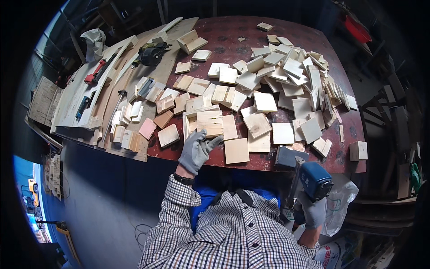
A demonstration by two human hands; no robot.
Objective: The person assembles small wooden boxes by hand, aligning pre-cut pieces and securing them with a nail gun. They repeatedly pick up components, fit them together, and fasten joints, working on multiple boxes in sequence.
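My left hand (195, 151), in a grey work glove, is at the table's near edge. Its fingers grip the near edge of a small wooden box (190, 122). A pale wood board (210, 122) lies across that box. In my right hand (314, 210), also gloved, is a blue nail gun (316, 178), held off the table's front edge to the right. Its grip is partly hidden by the hand. Near the gun's nose, a dark grey block (290, 156) lies at the table edge. Square wood pieces (236, 151) lie just right of the box.
The dark red table (219, 31) bears a large heap of wood blocks (286, 67) at right. On boards at left lie a circular saw (151, 54), a red tool (94, 74) and a blue-green tool (83, 107). A wood block (358, 151) stands at the right corner; a plastic bag (341, 201) hangs below.
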